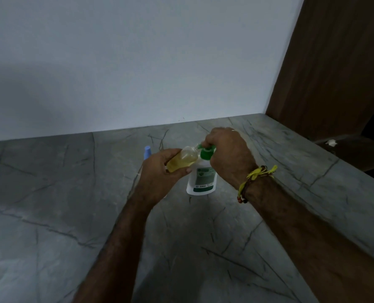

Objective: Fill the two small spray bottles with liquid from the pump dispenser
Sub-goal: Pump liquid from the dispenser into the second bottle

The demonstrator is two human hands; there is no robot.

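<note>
The left hand is curled around a small clear plastic spray bottle that already holds a good deal of yellowish liquid, gripping it by its lower body. The bottle lies tilted, its long axis running up and away from that hand toward the right, so its open neck sits right at the green spout of the white pump dispenser with the green head. The right hand is bunched over the pump head from above, fingers bent down onto it, apparently pressing. The dispenser stands on the grey veined stone counter just below both hands. Beyond the left hand's knuckles a pale blue cap pokes up, probably the second spray bottle, its body hidden.
</note>
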